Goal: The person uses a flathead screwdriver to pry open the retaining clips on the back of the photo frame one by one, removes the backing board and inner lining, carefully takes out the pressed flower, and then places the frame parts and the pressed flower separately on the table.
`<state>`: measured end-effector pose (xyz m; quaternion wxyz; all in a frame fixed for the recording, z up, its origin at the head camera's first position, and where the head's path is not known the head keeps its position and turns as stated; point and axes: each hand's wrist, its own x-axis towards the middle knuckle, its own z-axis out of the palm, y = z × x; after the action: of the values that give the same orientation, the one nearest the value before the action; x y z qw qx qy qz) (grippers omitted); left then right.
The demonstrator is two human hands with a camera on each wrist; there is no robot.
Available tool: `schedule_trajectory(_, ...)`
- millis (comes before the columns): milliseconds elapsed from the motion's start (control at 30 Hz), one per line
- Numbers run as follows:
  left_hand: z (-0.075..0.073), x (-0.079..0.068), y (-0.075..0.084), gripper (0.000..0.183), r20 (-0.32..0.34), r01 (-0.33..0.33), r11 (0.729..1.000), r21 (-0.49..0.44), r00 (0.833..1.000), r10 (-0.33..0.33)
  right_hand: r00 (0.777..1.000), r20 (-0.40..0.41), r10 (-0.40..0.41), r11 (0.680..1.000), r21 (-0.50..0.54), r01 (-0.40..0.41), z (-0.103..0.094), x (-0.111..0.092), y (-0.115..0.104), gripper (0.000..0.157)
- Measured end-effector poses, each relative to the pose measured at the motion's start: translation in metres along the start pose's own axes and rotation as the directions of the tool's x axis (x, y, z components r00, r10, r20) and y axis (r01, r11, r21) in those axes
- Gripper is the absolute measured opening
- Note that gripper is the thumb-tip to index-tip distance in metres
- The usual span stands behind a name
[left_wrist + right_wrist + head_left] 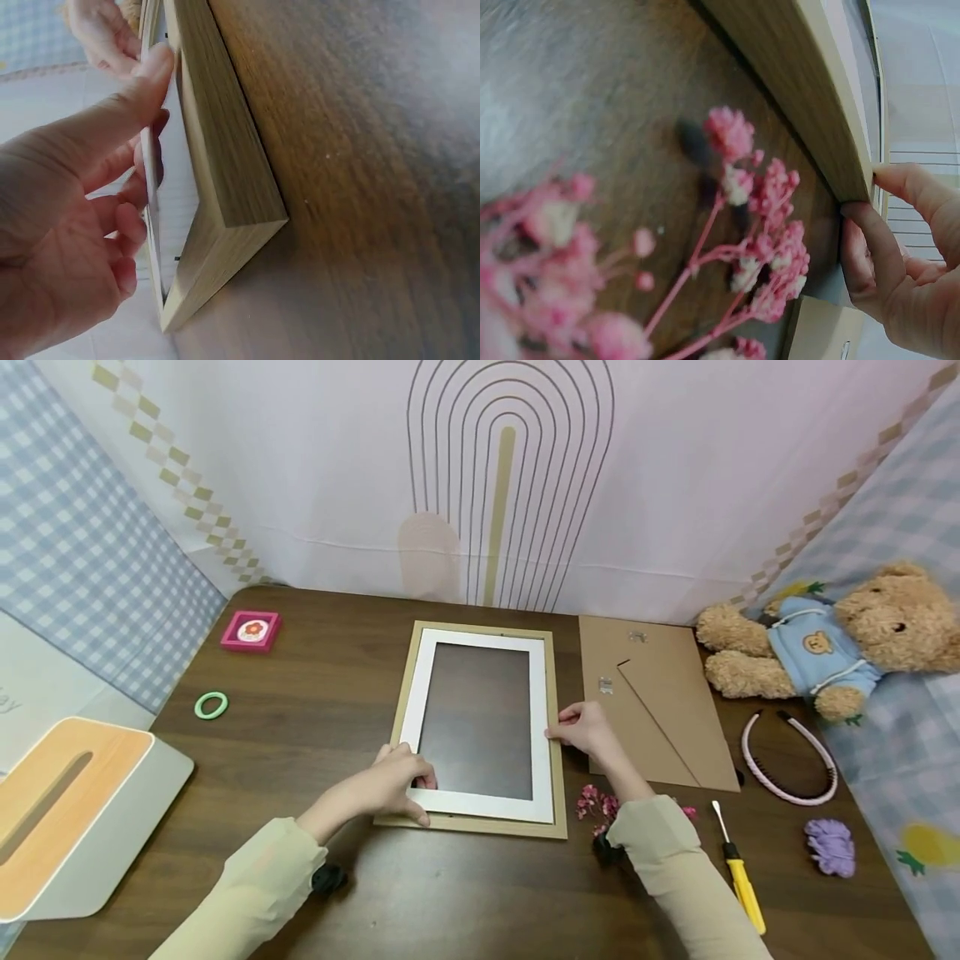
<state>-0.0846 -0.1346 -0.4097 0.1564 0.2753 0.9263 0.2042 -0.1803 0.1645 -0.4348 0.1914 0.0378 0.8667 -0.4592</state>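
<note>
A wooden picture frame lies on the table with a white mat board inside it. The mat's lower edge sits slightly askew against the frame. At the lower left corner my left hand pinches the mat; the left wrist view shows the thumb on one side of the mat board and fingertips on the other. My right hand grips the frame's right side. In the right wrist view its thumb and a finger lie on either side of the frame's edge.
A brown backing board lies right of the frame, with pink dried flowers and a yellow screwdriver nearer. Further right are a headband, purple scrunchie and teddy bear. Leftward stand a tissue box, green ring and pink box.
</note>
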Motion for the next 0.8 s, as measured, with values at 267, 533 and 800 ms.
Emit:
schedule_trajectory(267, 0.0, -0.014, 0.01, 0.032, -0.172, 0.035, 0.99, 0.135, 0.985, -0.011, 1.0, 0.0, 0.011, 1.0, 0.009, -0.011, 0.0, 0.0, 0.01, 0.042)
schedule_trajectory(533, -0.006, -0.02, 0.024, 0.03, -0.237, 0.094, 0.988, 0.119, 0.97, -0.063, 1.0, 0.017, 0.0, 1.0, -0.008, 0.0, 0.001, -0.001, 0.01, 0.042)
schedule_trajectory(800, -0.031, -0.019, 0.028, 0.028, -0.203, 0.063, 0.996, 0.06, 0.978, -0.05, 0.997, 0.069, 0.017, 0.985, 0.167, -0.029, 0.0, 0.0, 0.008, 0.04)
